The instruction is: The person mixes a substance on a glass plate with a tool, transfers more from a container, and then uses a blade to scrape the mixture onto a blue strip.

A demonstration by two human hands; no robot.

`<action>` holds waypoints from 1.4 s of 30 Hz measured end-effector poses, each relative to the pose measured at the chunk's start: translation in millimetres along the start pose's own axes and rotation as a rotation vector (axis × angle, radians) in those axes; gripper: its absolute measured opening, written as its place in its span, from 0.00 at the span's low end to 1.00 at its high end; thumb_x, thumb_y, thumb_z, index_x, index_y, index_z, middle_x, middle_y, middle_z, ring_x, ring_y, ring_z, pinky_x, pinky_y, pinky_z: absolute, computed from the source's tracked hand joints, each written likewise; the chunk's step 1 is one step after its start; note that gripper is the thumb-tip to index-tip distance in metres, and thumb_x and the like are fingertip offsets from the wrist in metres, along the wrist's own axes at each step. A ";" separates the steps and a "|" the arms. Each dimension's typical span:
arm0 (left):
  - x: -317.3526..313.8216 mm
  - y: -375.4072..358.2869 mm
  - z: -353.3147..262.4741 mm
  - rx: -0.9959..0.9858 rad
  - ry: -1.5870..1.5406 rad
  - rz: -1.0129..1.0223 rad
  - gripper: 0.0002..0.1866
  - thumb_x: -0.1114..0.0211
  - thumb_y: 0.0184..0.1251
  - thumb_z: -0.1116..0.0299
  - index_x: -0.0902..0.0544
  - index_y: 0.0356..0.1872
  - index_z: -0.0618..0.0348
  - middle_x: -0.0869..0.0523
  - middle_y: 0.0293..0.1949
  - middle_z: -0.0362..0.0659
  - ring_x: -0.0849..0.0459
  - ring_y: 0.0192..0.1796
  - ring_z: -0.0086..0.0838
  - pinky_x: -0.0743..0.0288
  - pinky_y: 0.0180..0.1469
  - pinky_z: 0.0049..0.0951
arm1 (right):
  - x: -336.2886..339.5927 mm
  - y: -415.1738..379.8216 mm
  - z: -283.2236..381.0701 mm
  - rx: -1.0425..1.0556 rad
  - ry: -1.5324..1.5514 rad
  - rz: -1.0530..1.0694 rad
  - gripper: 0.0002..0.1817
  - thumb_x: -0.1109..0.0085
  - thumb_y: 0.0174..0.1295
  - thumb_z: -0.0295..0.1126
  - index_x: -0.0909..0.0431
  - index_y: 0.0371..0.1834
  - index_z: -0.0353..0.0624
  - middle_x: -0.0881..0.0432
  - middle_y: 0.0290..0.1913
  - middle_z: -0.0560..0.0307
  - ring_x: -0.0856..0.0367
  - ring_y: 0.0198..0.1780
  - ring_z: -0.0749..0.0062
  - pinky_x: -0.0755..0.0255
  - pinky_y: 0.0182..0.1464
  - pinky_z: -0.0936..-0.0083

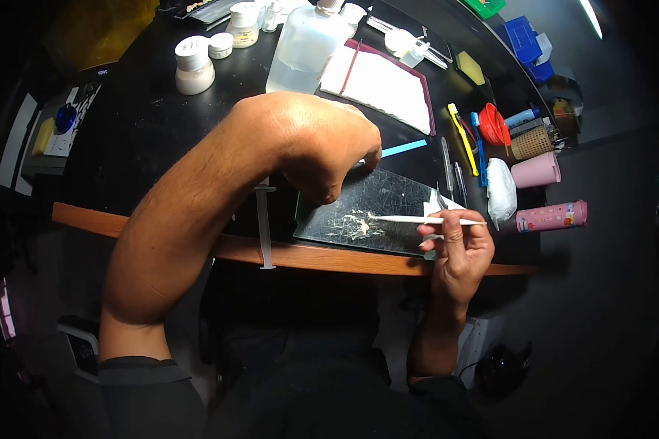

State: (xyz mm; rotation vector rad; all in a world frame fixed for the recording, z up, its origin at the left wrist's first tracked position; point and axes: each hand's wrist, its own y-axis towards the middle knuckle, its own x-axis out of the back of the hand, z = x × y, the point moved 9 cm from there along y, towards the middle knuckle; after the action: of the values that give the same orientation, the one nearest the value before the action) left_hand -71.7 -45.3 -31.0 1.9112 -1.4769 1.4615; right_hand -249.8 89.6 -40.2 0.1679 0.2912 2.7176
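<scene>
Desk (pixel 143 132), black with a wooden front edge: what lay on it before the person?

Dark slab (pixel 403 194), scratched, close to that edge.

And the left hand (pixel 333 143)?

It arched over the slab's far side, fingers curled; whether they gripped anything could not be told.

The right hand (pixel 458 250)?

Thumb and fingers were clamped on a slender white tool (pixel 406 219), its tip at a cream-coloured smear (pixel 360 225) on the slab.

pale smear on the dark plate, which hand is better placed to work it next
Probably the right hand: it holds a white stick, its tip at the pale smear; the left hand is farther back, over the plate.
</scene>
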 end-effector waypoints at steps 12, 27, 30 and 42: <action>-6.0 2.9 2.5 0.000 0.003 0.014 0.41 0.15 0.41 0.73 0.17 0.65 0.63 0.08 0.51 0.56 0.09 0.56 0.46 0.15 0.61 0.40 | -20.0 43.2 -5.7 -0.129 -0.013 0.262 0.09 0.38 0.78 0.29 0.22 0.45 0.33 0.13 0.40 0.46 0.11 0.35 0.71 0.15 0.31 0.79; 103.1 -68.8 -13.5 -0.769 -0.753 -0.823 0.09 0.20 0.64 0.75 0.13 0.41 0.62 0.15 0.31 0.37 0.23 0.28 0.17 0.33 0.30 0.20 | 23.8 -17.2 -3.1 0.353 0.055 -0.126 0.06 0.41 0.79 0.28 0.24 0.44 0.36 0.18 0.41 0.49 0.19 0.30 0.76 0.25 0.30 0.84; 130.0 -119.4 29.8 -1.000 -0.912 -1.415 0.06 0.26 0.71 0.71 0.14 0.37 0.61 0.16 0.28 0.37 0.26 0.27 0.15 0.36 0.29 0.19 | 20.8 -19.8 0.6 0.393 0.028 -0.164 0.06 0.39 0.78 0.28 0.23 0.44 0.37 0.18 0.41 0.49 0.19 0.30 0.77 0.26 0.31 0.85; 45.7 -157.8 157.6 0.530 -0.196 -1.255 0.30 0.18 0.57 0.63 0.14 0.61 0.60 0.11 0.54 0.51 0.12 0.57 0.40 0.21 0.64 0.38 | 18.4 -19.7 3.0 0.372 0.111 -0.110 0.06 0.35 0.76 0.28 0.20 0.43 0.37 0.17 0.40 0.53 0.17 0.33 0.79 0.22 0.39 0.82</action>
State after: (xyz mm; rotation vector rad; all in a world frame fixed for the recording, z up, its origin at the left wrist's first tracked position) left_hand 142.1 -120.4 -9.6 2.5062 0.2744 1.0266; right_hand -258.8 115.2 -40.3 0.1002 0.8128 2.5441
